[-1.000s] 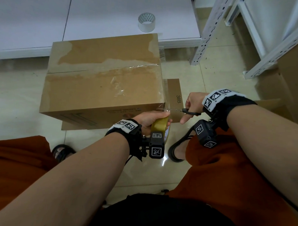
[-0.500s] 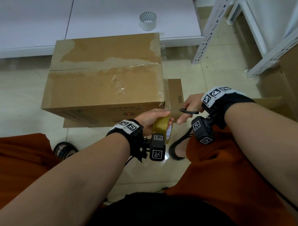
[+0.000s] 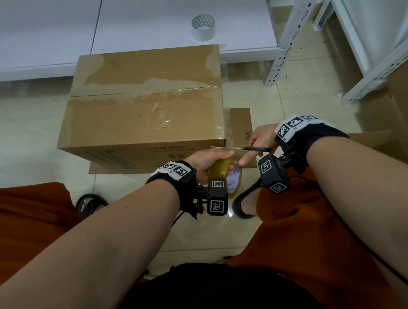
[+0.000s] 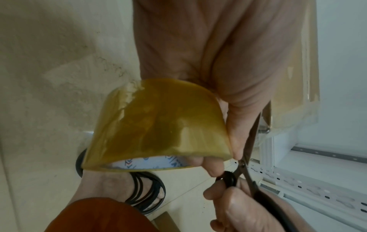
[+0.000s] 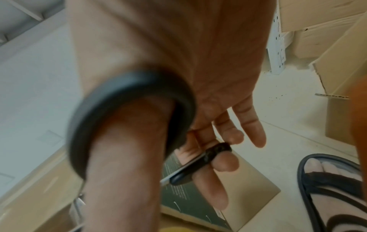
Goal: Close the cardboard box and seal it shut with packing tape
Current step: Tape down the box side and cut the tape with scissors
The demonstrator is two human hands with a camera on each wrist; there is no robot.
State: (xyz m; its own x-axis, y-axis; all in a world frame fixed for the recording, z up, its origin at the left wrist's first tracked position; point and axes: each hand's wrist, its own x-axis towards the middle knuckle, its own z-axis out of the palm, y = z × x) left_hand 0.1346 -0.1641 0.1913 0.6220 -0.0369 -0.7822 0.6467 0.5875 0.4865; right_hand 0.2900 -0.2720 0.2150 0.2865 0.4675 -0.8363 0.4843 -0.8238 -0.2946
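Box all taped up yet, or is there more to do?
Nearly. The box flaps are shut, with clear tape along the seam. Right now the left hand holds the roll while the right hand works scissors at the tape. Left: finish the cut and press the end down.

The brown corrugated cardboard box [image 3: 144, 110], just beyond the left hand [image 3: 207, 158], shows paler torn patches and glossy clear tape streaks on top. In that hand sits an amber-yellow translucent roll of packing tape [image 4: 158, 125] with a white core printed in blue and red. The right hand [image 3: 260, 142] holds black-handled scissors with silvery blades [image 3: 242, 148]. Both wrists wear black bands with black-and-white square-patterned markers. Far past the left hand stands a whitish clear tape roll [image 3: 203, 27] with a diamond-patterned inside.
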